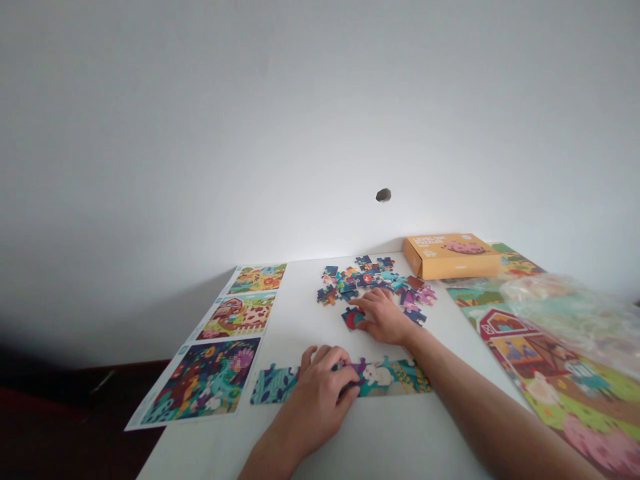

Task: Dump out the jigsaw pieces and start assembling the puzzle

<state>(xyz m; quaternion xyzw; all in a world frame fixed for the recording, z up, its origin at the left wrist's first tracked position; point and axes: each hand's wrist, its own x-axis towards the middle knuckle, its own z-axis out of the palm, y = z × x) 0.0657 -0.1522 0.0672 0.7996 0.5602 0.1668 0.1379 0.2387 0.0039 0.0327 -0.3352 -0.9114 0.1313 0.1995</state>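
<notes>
"Where's the loose piece point(351, 319)?"

"Take the joined strip point(380, 379) as the dial's centre. The piece lies at 12 o'clock on the white surface point(300, 320), just short of the heap point(367, 279) of others."

"And the hands?"

"The right hand point(383, 317) is on that piece, index finger and thumb apart over it; I can't tell whether they pinch it. The left hand point(325, 380) bends over the strip, fingers slightly spread, tips partly hidden, so I can't tell if it presses."

"How would these handle?"

"Like thick card, I'd judge: light, stiff, a bit slippery on so smooth a top. I'd hold a piece by opposite edges and spare the knobs, which could crease. The strip probably flexes at its joints, so it's better slid flat than lifted by 1 end."

"What do they look like?"

"The piece is dark blue with a red patch. The strip has blue-green leaves at its 9 o'clock end, a white rabbit right of the middle, orange sprigs towards 3 o'clock, and knobs along its 12 o'clock edge. The heap mixes navy, teal and orange, with pinkish purple at 4 o'clock."
</notes>
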